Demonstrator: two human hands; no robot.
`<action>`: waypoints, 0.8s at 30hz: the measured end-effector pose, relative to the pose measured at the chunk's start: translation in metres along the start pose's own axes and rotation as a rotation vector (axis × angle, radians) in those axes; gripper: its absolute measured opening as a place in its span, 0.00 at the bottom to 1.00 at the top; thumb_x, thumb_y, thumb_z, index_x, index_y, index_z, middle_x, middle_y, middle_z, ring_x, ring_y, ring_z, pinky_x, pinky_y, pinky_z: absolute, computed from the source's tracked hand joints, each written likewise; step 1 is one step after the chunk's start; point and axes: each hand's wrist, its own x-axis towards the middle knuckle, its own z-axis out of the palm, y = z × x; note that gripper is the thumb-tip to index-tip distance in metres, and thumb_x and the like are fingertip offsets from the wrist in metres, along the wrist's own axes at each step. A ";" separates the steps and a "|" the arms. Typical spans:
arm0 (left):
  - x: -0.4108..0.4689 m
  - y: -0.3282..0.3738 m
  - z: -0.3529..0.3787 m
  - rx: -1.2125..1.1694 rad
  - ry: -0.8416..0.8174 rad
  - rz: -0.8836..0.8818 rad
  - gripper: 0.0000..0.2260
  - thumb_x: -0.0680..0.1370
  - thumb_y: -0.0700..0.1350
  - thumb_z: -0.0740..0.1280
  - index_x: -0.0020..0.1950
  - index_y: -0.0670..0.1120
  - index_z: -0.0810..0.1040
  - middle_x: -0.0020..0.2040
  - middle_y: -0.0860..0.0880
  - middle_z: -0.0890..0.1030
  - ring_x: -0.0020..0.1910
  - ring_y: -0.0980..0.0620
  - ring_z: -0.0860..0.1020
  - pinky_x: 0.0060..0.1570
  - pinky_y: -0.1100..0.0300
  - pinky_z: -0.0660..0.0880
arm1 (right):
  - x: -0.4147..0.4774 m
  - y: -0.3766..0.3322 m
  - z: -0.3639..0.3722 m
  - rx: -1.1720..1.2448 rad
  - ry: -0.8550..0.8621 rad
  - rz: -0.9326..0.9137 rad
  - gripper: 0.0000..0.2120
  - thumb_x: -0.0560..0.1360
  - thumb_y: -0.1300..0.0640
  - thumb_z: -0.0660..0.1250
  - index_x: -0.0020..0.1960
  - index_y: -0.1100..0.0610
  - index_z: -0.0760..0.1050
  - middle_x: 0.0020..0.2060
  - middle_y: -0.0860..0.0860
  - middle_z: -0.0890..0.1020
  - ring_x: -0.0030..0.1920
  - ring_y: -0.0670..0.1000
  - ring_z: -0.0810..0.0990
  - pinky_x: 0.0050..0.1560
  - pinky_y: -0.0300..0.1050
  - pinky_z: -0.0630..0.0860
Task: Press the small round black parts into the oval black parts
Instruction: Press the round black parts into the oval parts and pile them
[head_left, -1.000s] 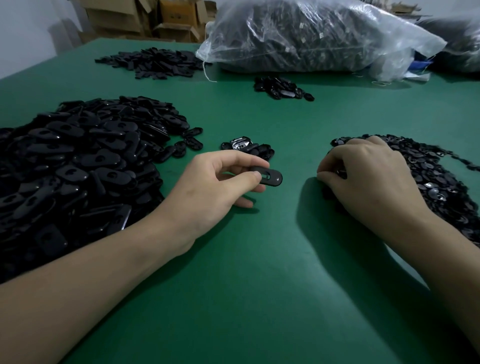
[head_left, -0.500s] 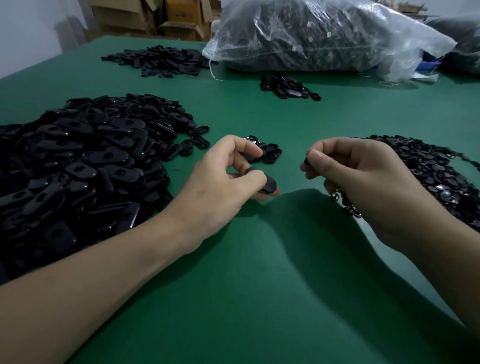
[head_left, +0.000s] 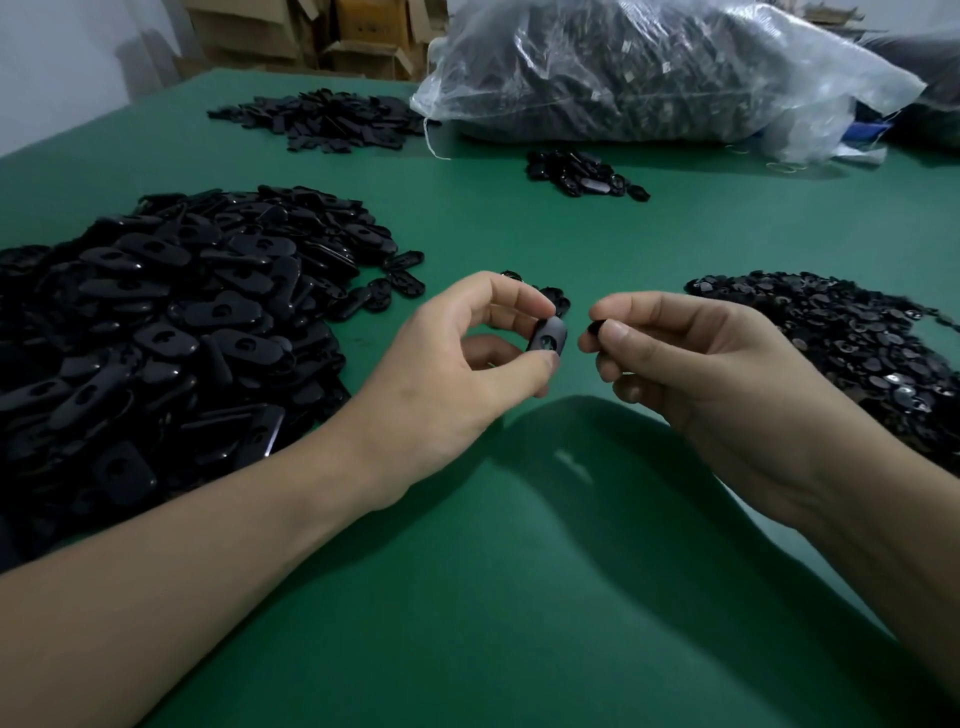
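Observation:
My left hand (head_left: 457, 364) pinches an oval black part (head_left: 548, 335) between thumb and forefinger, upright, its hole facing me. My right hand (head_left: 691, 364) pinches a small round black part (head_left: 594, 328) at its fingertips, a short gap to the right of the oval part. Both hands hover above the green table (head_left: 519, 571). A big heap of oval black parts (head_left: 171, 322) lies to the left. A flatter heap of small round black parts (head_left: 852, 343) lies to the right, behind my right hand.
A few black parts (head_left: 553, 296) lie just behind my left fingers. Farther back sit a small cluster of parts (head_left: 584, 174), a flat pile of black pieces (head_left: 322, 119) and a large clear plastic bag of parts (head_left: 649, 78). Cardboard boxes (head_left: 322, 31) stand beyond the table.
My right hand left the round-part heap holding a small round part and moved left. My left hand lifted the oval part off the table and turned it upright. The two parts are now close together.

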 end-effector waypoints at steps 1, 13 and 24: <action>0.000 0.000 0.000 -0.001 -0.008 0.009 0.08 0.79 0.39 0.73 0.55 0.48 0.80 0.51 0.52 0.84 0.40 0.54 0.84 0.47 0.58 0.80 | 0.000 0.000 0.000 -0.007 0.007 -0.001 0.08 0.66 0.55 0.74 0.45 0.54 0.87 0.41 0.53 0.86 0.38 0.46 0.80 0.39 0.36 0.77; -0.001 0.000 0.000 -0.024 0.019 0.003 0.02 0.77 0.40 0.75 0.48 0.44 0.87 0.38 0.47 0.87 0.34 0.57 0.83 0.38 0.67 0.79 | -0.001 0.001 0.002 -0.197 0.034 -0.098 0.06 0.67 0.58 0.76 0.45 0.55 0.87 0.39 0.54 0.87 0.40 0.47 0.85 0.44 0.34 0.79; 0.003 -0.001 -0.001 -0.092 -0.029 -0.090 0.03 0.77 0.42 0.74 0.47 0.43 0.87 0.35 0.49 0.85 0.33 0.56 0.82 0.36 0.66 0.78 | -0.005 -0.001 0.005 -0.443 0.033 -0.269 0.06 0.73 0.60 0.77 0.46 0.50 0.85 0.41 0.52 0.87 0.43 0.58 0.86 0.47 0.67 0.80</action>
